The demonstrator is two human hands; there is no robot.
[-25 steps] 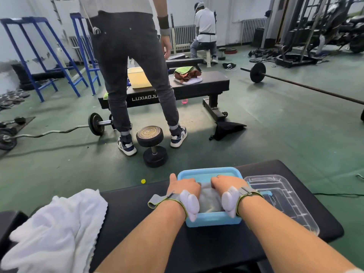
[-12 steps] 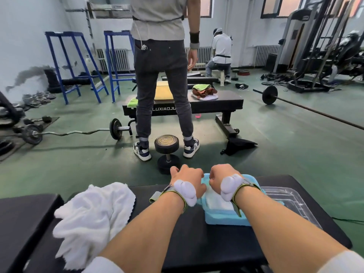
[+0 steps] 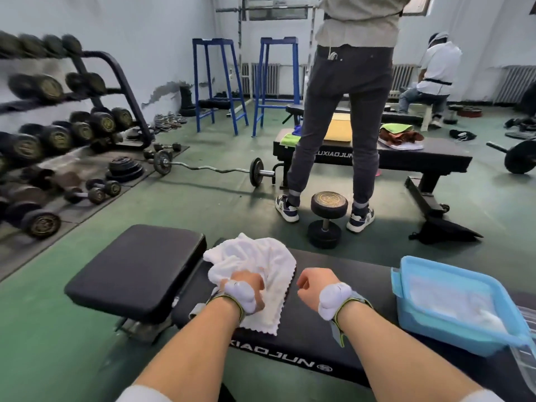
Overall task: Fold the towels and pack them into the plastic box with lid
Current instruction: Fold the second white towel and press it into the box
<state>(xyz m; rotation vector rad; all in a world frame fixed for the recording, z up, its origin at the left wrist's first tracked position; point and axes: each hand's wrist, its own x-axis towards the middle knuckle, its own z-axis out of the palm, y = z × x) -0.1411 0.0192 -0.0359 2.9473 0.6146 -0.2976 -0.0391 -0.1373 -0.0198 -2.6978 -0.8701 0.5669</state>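
Observation:
A crumpled white towel (image 3: 255,265) lies on the black bench (image 3: 342,285) in front of me. My left hand (image 3: 246,282) rests on its near part with fingers closed on the cloth. Just right of the towel's edge, my right hand (image 3: 314,285) hovers as a loose fist, holding nothing. At the far right stands the blue plastic box (image 3: 452,329) with a folded white towel (image 3: 452,300) inside. A corner of the clear lid (image 3: 526,367) shows at the right edge beside the box.
A separate black seat pad (image 3: 136,265) adjoins the bench on the left. A person (image 3: 345,111) stands ahead at another bench (image 3: 406,158), with a dumbbell (image 3: 326,221) between the shoes. A dumbbell rack (image 3: 58,126) and a curl bar (image 3: 208,169) fill the left floor.
Both hands left the blue box and moved left to the crumpled towel. My left hand has taken hold of it. My view has swung left, so the box now sits at the right.

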